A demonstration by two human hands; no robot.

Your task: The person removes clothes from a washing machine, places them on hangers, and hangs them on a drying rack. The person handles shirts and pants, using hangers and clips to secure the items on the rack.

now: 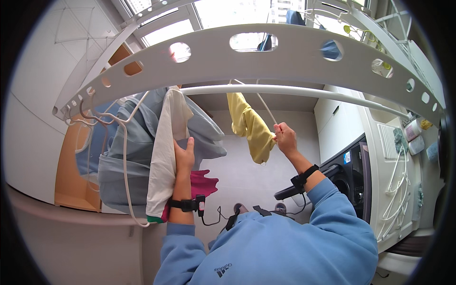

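Note:
My left hand [184, 155] rests against a cream-white garment [164, 142] with green and magenta at its lower end. Its thumb points up, and its fingers are hidden by the cloth, so I cannot tell whether it grips. To the right, my right hand [286, 138] is closed around the lower end of a thin white hanger [267, 107]. A yellow garment [245, 121] hangs beside that hanger, and its edge touches my fingers. Just behind the cream cloth hang light blue-grey garments [131, 160]. Below, a magenta piece of cloth [203, 183] shows past my left wrist.
A white drying-rack beam [213, 67] and round rail [292, 91] cross above my hands. White hangers [124, 142] crowd the left end. At right stand a dark washing machine [342, 181] and a pale sink counter [377, 178] with several white hangers [399, 192] on it.

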